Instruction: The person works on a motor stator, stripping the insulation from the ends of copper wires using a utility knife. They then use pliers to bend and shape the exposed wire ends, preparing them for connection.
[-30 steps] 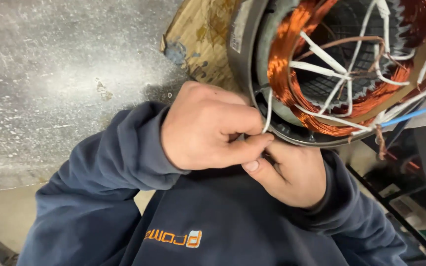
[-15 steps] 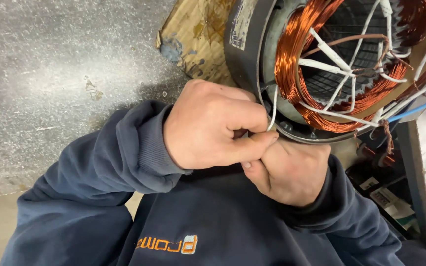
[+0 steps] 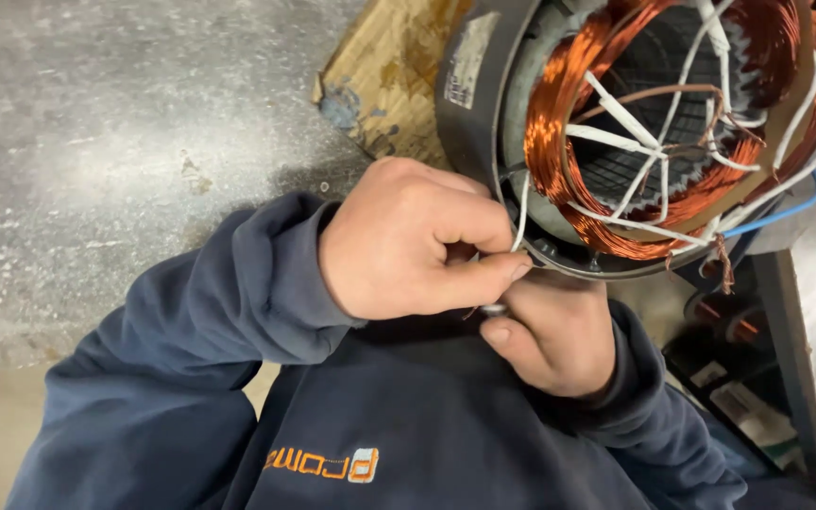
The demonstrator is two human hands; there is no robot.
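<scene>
White sleeved wire [image 3: 519,215], thin, pinched, copper-tipped

Navy sweatshirt sleeves [image 3: 238,283], ribbed cuffs, orange chest lettering [image 3: 323,463]

Single head-worn camera, looking steeply down and close over the wearer's own chest and sleeves at both hands pressed together by the motor stator [image 3: 672,132], concrete floor [image 3: 125,142] filling the left.

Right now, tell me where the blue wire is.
The blue wire curves at the head view's right edge, beside the copper windings of the motor housing.
</scene>
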